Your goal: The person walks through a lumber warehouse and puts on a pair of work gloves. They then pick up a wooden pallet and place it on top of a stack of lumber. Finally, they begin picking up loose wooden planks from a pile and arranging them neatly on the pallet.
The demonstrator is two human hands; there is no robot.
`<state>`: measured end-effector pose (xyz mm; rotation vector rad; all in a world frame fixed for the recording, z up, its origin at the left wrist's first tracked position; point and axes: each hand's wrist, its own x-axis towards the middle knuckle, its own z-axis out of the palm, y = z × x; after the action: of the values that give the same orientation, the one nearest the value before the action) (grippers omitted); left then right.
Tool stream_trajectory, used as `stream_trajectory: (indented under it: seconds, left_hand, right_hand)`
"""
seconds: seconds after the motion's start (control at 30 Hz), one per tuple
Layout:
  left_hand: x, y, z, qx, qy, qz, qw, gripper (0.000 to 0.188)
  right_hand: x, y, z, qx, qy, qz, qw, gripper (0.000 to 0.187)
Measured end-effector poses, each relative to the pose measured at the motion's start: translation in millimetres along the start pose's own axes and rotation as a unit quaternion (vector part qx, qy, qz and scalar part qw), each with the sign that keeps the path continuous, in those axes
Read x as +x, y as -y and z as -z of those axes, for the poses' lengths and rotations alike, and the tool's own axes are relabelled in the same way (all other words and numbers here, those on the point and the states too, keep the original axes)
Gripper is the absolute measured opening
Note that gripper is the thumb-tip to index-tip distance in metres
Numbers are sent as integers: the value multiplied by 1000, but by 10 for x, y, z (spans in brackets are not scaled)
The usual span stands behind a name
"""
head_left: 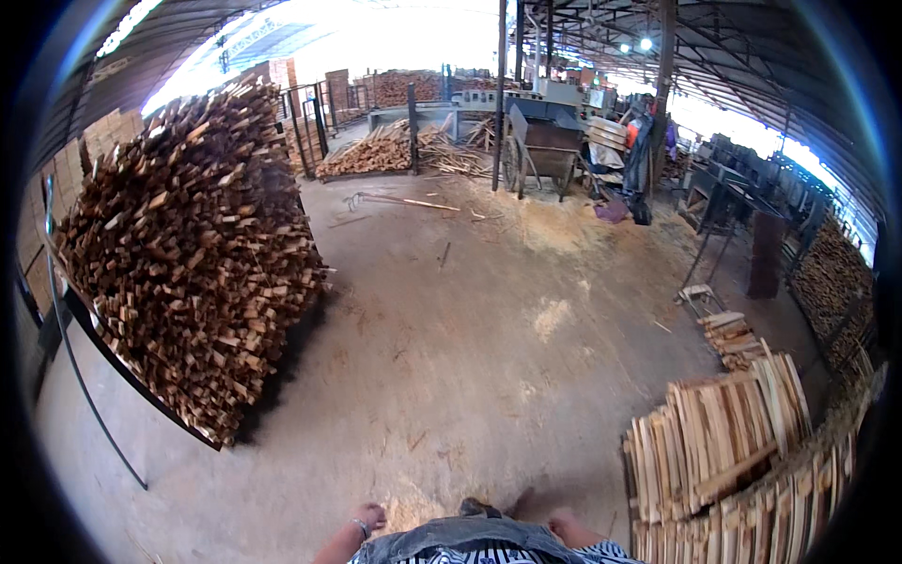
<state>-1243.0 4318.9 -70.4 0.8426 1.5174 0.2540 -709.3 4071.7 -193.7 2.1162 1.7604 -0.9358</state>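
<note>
Person's hands hang well apart at the lower edge, one on each side of the apron (451, 537). L hand (372, 516), w/ a band on the wrist, looks loosely curled, nothing visible in it; can't tell how far the fingers are closed. R hand (562, 523) is blurred, so can't tell its grip either; nothing clearly shows in it. Arms prob. just hang at rest, since neither hand touches any wood in view.

Nearest wood is the slats (691, 437), lower R, apart from R hand. They lie side by side, mostly parallel, prob. to keep the bundle tidy & easy to grab; one loose slat (736, 475) lies aslant on top, so it looks dropped there rather than laid in line.

On the L, the big stack (197, 273) has its stick ends facing out & sits on a dark base (141, 383), presumably to keep it off the floor (442, 338). A bent rod (89, 395) slants down beside it; poss. a handle, can't confirm.

Floor between stack & slats has sawdust (552, 320) & scraps; the gap prob. serves as a walkway. Cart (545, 141) stands at the back, near the machinery.
</note>
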Motion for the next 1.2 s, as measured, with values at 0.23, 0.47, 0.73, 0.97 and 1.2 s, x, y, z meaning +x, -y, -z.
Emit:
stream_trajectory:
  seconds: [0.23, 0.47, 0.73, 0.97, 1.2]
  left_hand:
    - [588, -292, 904, 146, -104, 10, 984, 37]
    - [1972, -1289, 891, 209, -67, 92, 971, 39]
    - [4188, -4433, 1027, 47, -24, 64, 997, 41]
    - [5660, -6509, 916, 28, -71, -34, 996, 34]
    - [6611, -6842, 1293, 263, -25, -14, 964, 42]
  right_hand:
    - [2668, 2739, 3042, 431, -56, 62, 899, 20]
    - [4199, 2674, 4227, 622, -61, 110, 773, 13]
    - [4267, 619, 4598, 231, 66, -202, 949, 36]
    - [5874, -34, 5445, 157, 71, -175, 969, 21]
    - [9492, 1407, 7350, 503, -56, -93, 857, 19]
